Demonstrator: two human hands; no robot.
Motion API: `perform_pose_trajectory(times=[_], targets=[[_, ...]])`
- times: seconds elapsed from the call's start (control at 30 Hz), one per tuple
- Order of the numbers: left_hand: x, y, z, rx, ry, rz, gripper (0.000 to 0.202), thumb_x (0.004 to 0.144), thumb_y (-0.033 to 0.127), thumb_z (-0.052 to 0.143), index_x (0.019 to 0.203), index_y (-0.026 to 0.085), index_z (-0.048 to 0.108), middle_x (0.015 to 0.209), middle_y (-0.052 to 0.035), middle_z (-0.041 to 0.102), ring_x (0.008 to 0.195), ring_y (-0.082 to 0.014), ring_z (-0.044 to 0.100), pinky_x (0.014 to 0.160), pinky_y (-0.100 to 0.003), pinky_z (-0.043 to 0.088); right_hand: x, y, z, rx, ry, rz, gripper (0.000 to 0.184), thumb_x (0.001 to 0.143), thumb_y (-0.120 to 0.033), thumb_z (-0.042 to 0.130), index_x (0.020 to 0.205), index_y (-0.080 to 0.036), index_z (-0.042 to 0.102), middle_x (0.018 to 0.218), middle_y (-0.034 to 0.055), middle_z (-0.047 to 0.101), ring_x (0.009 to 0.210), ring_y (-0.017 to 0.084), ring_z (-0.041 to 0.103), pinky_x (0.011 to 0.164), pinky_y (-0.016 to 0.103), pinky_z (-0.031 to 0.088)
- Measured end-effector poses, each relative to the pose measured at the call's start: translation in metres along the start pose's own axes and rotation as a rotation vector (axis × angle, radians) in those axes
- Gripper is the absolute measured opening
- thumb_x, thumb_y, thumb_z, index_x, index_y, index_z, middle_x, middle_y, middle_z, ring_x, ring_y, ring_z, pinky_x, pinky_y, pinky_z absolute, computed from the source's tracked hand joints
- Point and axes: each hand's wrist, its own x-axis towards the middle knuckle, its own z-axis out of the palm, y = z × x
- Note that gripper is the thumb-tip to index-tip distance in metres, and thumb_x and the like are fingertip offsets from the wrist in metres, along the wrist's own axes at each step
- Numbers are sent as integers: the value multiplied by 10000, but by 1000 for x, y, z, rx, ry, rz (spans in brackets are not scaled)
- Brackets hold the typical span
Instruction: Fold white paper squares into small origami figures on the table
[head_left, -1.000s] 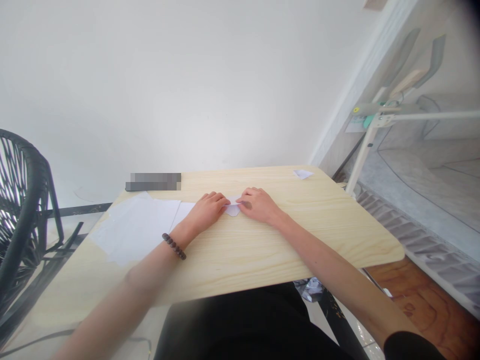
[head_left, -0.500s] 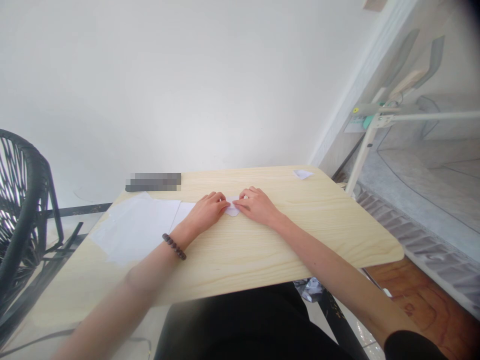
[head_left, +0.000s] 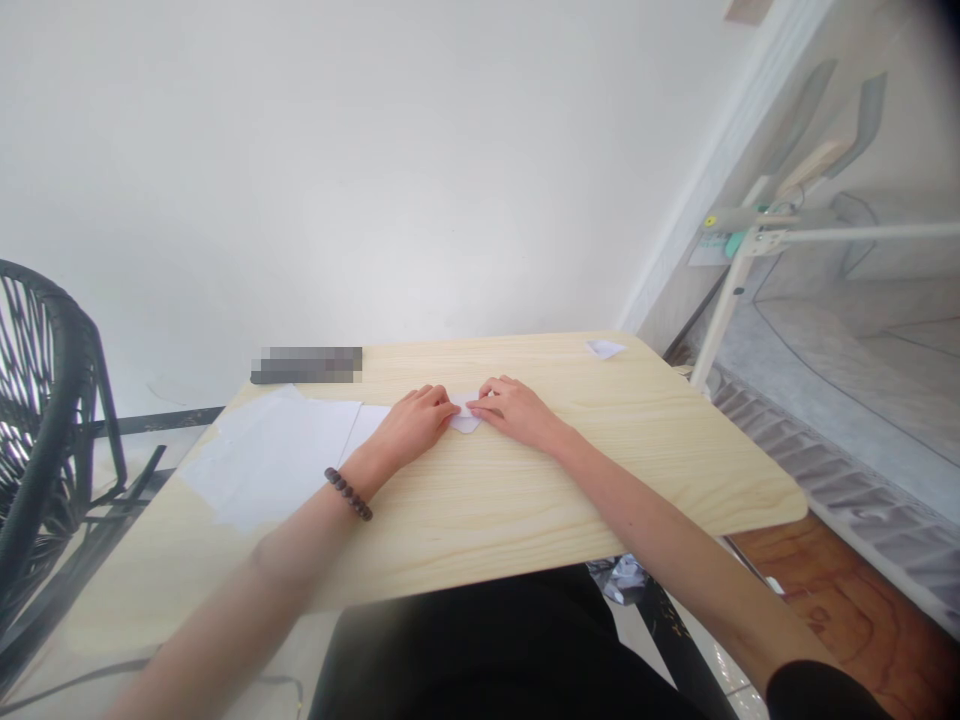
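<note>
A small white folded paper (head_left: 465, 420), creased to a blunt point, lies flat at the middle of the pale, grained wooden table (head_left: 525, 520). The left grip (head_left: 411, 420) and right grip (head_left: 517, 410) flank it, palms down, fingertips drawn together and pressing its edges. Smooth white sheets (head_left: 277, 450) lie to the left.

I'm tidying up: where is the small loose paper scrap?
In the head view, the paper scrap lies at the table's far right corner, beyond the right hand and apart from it.
</note>
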Motion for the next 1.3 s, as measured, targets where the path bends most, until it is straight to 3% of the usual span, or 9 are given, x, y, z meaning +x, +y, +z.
perform_pose_trajectory(times=[0.27,0.43,0.7,0.8,0.93,1.03,1.13,1.3], targets=[[-2,-2,4,-23,-40,26,323,780,60,371,997,186,575,850,-63,519,813,-161,469,707,-275,407,-2,4,0,74,-9,15,256,835,-309,418,969,-262,631,917,39,543,828,142,471,751,277,391],[-4,2,-5,-19,-113,56,372,729,18,370,983,184,586,860,-62,537,812,-163,480,704,-268,411,-2,5,-1,58,-14,19,245,828,-310,430,930,-256,646,914,41,544,840,143,474,750,271,389],[-2,8,-24,-44,-145,-43,285,812,255,356,842,177,628,826,-46,567,784,-165,515,659,-262,400,-5,19,-11,91,-73,57,235,813,-337,447,907,-270,652,942,25,549,841,137,489,721,253,390],[-2,7,-25,1,-155,-97,331,821,291,336,720,159,622,775,-47,571,731,-163,519,593,-259,378,-7,25,-15,124,-81,81,241,812,-349,443,892,-268,656,954,25,545,848,136,492,715,250,391],[-1,4,-22,15,-140,-121,323,819,316,353,699,164,611,767,-45,567,720,-162,517,556,-251,363,-7,27,-14,173,-60,97,219,796,-335,471,868,-251,659,943,28,549,844,135,498,728,258,393],[-1,0,-14,5,-95,-147,272,815,324,380,755,174,599,785,-47,561,752,-172,515,584,-257,383,-6,26,-8,215,-13,116,189,769,-310,515,874,-227,649,933,35,549,860,143,497,766,279,390],[-2,-5,-6,-60,-30,-159,234,813,317,396,887,180,570,899,-56,555,840,-186,509,704,-297,406,-5,23,-1,276,27,148,172,733,-289,557,857,-195,630,932,44,543,868,147,498,798,300,387],[-6,-10,4,-161,38,-201,391,806,351,411,1132,136,438,1105,-112,484,1005,-223,451,851,-374,371,-4,20,3,388,70,202,143,684,-285,594,774,-175,604,995,47,511,943,151,484,860,323,363]])
